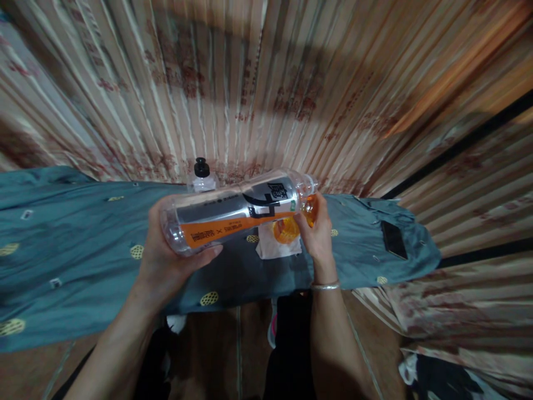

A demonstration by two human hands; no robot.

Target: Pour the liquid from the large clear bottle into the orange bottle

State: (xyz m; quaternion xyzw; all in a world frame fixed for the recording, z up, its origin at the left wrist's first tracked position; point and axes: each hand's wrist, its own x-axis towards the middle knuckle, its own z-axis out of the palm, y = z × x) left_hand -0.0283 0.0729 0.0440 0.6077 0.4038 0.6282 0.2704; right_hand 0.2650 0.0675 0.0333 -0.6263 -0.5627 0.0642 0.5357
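Observation:
A large clear plastic bottle (233,211) with a grey and orange label lies nearly level in the air, its neck toward the right. My left hand (170,253) is wrapped round its base end. By the neck, my right hand (314,225) has its fingers closed round a small orange, see-through object (308,208), whose shape is partly hidden. The bottle's mouth is close to that object; whether they touch is unclear. Below the neck, a round orange item (286,229) rests on a white tissue (277,248).
A blue-green cloth with yellow patterns (95,244) covers the narrow table. A clear bottle with a black cap (202,172) stands behind the large bottle. A dark phone (393,239) lies at the right. Pleated curtains (233,83) hang behind and at the right, with dark bars.

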